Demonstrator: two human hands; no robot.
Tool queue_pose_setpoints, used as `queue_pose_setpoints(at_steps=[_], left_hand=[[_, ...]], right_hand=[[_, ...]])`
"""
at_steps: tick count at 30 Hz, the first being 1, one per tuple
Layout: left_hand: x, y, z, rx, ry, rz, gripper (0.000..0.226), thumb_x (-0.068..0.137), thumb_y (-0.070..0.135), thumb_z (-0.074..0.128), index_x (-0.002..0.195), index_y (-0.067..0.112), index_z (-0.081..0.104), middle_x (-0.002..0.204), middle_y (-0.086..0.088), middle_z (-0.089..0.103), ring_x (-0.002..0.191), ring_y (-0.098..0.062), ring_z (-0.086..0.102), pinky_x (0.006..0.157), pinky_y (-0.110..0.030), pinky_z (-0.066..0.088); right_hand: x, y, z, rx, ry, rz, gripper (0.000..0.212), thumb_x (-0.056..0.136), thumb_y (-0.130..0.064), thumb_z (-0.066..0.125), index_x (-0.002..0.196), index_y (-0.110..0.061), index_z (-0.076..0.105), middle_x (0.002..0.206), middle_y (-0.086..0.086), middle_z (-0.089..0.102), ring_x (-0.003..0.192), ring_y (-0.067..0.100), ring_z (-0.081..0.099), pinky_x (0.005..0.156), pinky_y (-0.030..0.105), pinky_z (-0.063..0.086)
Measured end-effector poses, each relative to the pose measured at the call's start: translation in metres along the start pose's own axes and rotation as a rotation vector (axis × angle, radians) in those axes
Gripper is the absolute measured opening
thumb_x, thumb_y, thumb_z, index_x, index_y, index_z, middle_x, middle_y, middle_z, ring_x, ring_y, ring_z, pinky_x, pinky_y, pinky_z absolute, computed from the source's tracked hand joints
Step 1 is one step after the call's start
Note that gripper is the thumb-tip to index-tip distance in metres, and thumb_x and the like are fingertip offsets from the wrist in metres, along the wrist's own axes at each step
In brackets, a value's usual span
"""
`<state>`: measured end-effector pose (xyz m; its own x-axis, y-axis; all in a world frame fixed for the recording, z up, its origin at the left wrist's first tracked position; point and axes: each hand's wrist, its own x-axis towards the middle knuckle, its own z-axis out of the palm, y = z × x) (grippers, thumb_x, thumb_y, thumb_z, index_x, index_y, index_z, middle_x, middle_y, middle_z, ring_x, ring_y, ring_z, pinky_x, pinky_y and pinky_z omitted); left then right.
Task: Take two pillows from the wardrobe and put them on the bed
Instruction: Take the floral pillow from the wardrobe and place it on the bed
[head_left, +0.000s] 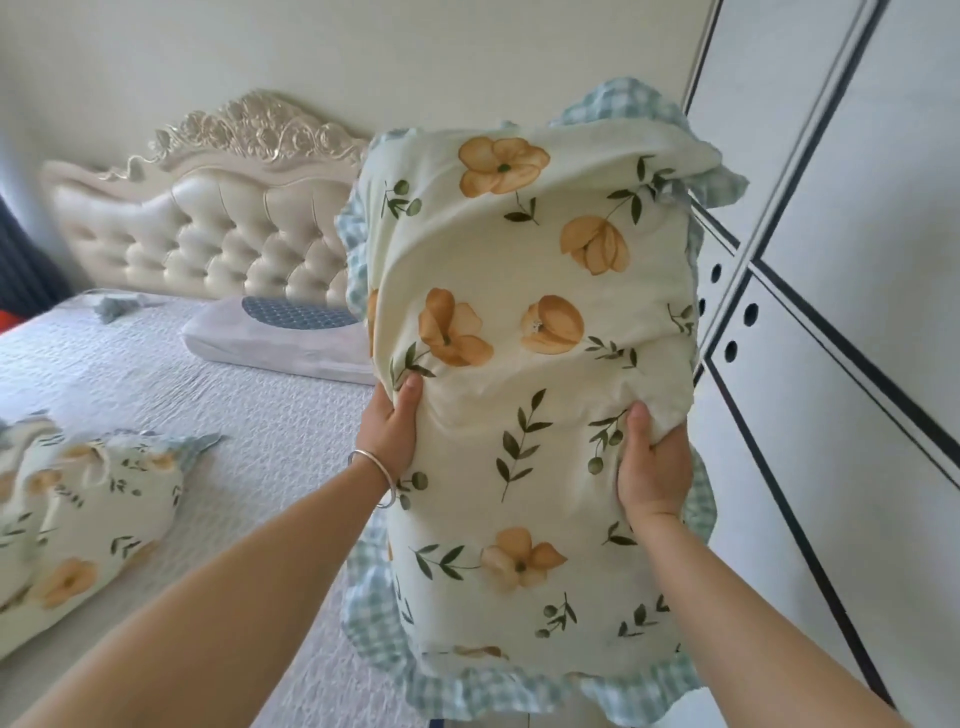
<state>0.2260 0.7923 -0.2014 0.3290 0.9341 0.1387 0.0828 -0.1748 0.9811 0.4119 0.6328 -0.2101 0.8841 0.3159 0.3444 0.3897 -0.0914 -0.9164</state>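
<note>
Above the bed (234, 395), left hand (390, 426) and right hand (652, 467) each grip the floral pillow (524, 364) upright.

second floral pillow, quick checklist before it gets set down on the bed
1. Grip: left hand and right hand both pinch the held floral pillow: ok.
2. Held pillow is clear of the bed, upright in the air: ok.
3. First floral pillow already lies on the bed: ok.
4. Free quilt space between it and the grey pillow by the headboard: ok.
5. Wardrobe door shut: cannot tell.
</note>
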Motion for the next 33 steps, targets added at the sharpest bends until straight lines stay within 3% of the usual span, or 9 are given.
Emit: queue_pose_setpoints(at_steps=[8, 13, 20, 23, 27, 33], left_hand=[[0.132, -0.033, 0.052, 0.045, 0.137, -0.147, 0.059, 0.087, 0.06, 0.039, 0.134, 0.024, 0.047, 0.109, 0.002, 0.058, 0.1, -0.02, 0.054, 0.085, -0.032, 0.04], [0.222, -0.038, 0.084, 0.052, 0.225, -0.186, 0.064, 0.084, 0.063, 0.036, 0.136, 0.027, 0.044, 0.112, 0.005, 0.058, 0.1, -0.018, 0.054, 0.084, -0.03, 0.039], [0.32, -0.072, 0.096, 0.05, 0.38, -0.29, 0.058, 0.092, 0.056, 0.038, 0.141, 0.025, 0.036, 0.117, 0.002, 0.056, 0.102, -0.02, 0.052, 0.088, -0.031, 0.039], [0.368, -0.086, 0.09, 0.027, 0.462, -0.357, 0.064, 0.089, 0.059, 0.04, 0.141, 0.023, 0.036, 0.119, -0.003, 0.058, 0.107, -0.026, 0.054, 0.094, -0.039, 0.042], [0.434, -0.11, 0.071, -0.011, 0.52, -0.429, 0.074, 0.082, 0.067, 0.039, 0.14, 0.022, 0.037, 0.125, -0.008, 0.057, 0.114, -0.032, 0.053, 0.1, -0.048, 0.041], [0.532, -0.129, 0.031, -0.084, 0.617, -0.46, 0.077, 0.08, 0.069, 0.041, 0.141, 0.022, 0.038, 0.126, -0.004, 0.056, 0.118, -0.03, 0.051, 0.105, -0.048, 0.038]], right_hand=[[0.137, 0.04, 0.103, -0.005, -0.196, 0.035, 0.048, 0.093, -0.041, 0.046, 0.125, -0.005, 0.048, 0.124, 0.015, 0.058, 0.116, 0.033, 0.052, 0.084, 0.029, 0.032], [0.239, 0.053, 0.175, -0.049, -0.308, -0.002, 0.074, 0.073, -0.067, 0.034, 0.121, -0.013, 0.051, 0.119, 0.009, 0.061, 0.111, 0.03, 0.055, 0.081, 0.03, 0.035], [0.319, 0.072, 0.286, -0.099, -0.46, 0.043, 0.06, 0.08, -0.058, 0.04, 0.117, -0.013, 0.053, 0.117, 0.011, 0.062, 0.111, 0.032, 0.056, 0.083, 0.034, 0.037], [0.348, 0.073, 0.346, -0.141, -0.522, 0.064, 0.05, 0.089, -0.05, 0.046, 0.115, -0.007, 0.053, 0.117, 0.016, 0.062, 0.112, 0.035, 0.054, 0.086, 0.037, 0.038], [0.38, 0.068, 0.428, -0.216, -0.597, 0.024, 0.051, 0.089, -0.05, 0.046, 0.111, -0.004, 0.054, 0.114, 0.019, 0.062, 0.108, 0.037, 0.055, 0.08, 0.036, 0.037], [0.427, 0.052, 0.557, -0.256, -0.734, -0.028, 0.052, 0.087, -0.053, 0.046, 0.108, -0.007, 0.055, 0.112, 0.014, 0.063, 0.105, 0.035, 0.056, 0.079, 0.035, 0.036]])
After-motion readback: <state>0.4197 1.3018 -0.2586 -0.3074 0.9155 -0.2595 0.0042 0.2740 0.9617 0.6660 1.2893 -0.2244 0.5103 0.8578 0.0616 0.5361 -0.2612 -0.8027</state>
